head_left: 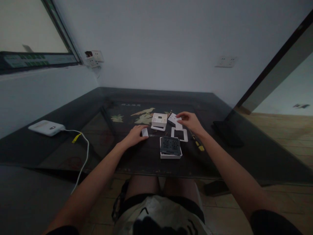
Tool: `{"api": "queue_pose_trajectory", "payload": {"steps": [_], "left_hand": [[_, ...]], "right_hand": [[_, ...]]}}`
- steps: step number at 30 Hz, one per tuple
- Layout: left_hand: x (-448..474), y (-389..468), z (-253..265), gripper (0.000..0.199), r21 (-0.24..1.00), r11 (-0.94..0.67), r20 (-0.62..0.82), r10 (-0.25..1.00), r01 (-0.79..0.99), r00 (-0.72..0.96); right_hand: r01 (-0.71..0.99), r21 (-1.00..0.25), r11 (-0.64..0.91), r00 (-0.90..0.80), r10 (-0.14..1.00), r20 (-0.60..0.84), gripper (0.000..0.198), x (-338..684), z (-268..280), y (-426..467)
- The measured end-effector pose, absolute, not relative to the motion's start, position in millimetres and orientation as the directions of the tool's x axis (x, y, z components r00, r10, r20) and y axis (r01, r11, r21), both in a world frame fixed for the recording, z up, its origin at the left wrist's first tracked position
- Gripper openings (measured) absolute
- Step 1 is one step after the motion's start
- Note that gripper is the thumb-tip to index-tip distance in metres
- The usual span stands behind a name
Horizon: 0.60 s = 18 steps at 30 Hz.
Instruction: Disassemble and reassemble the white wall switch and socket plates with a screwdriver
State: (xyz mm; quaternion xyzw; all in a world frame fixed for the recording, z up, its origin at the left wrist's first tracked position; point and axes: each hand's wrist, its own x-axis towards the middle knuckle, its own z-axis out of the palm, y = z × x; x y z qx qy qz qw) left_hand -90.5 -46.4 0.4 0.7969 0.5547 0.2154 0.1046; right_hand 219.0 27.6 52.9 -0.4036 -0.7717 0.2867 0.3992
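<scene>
Pale walls (156,49) rise behind your dark, glossy table (117,94), where white socket parts lie loose near the middle. Your left hand (136,134) holds a small, plain white rectangular piece (144,132), thumb and fingers parted by its width. On your right hand (190,120), thumb and forefinger nearly meet at the right edge of a smooth white socket panel (172,117) with dark holes; you cannot tell whether they grip it. Nearer you, a matt black socket panel (170,146) slants on a white box (171,157).
</scene>
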Motion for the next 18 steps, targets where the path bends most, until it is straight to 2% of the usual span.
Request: {"api": "queue_pose_trajectory", "payload": {"steps": [2,4,7,10,14,18], "left_hand": [[-92.5,-45.4,-0.2,0.056,0.407,-0.364,0.222,0.929,0.838,0.296],[-95.5,-44.6,-0.4,0.058,0.403,-0.359,0.213,0.931,0.842,0.295],[-101.3,-43.8,0.6,0.057,0.391,-0.353,0.200,0.934,0.850,0.296],[-107.0,-43.6,2.9,0.056,0.385,-0.371,0.197,0.928,0.845,0.317],[-112.0,-44.1,5.8,0.057,0.416,-0.385,0.198,0.922,0.824,0.332],[-112.7,-46.2,9.9,0.051,0.426,-0.398,0.307,0.908,0.812,0.284]], "right_hand": [[0.331,-0.765,0.553,-0.426,0.811,0.402,0.022,185.7,63.9,23.4],[0.338,-0.753,0.565,-0.579,0.755,0.307,0.021,148.0,65.6,18.8],[0.471,-0.659,0.587,-0.715,0.691,0.104,0.026,99.8,54.8,15.0],[0.507,-0.619,0.600,-0.739,0.672,0.047,0.026,74.3,41.8,15.2],[0.536,-0.567,0.626,-0.733,0.678,0.055,0.023,66.1,34.8,14.2],[0.552,-0.525,0.648,-0.718,0.690,0.096,0.019,66.2,37.4,8.2]]}}
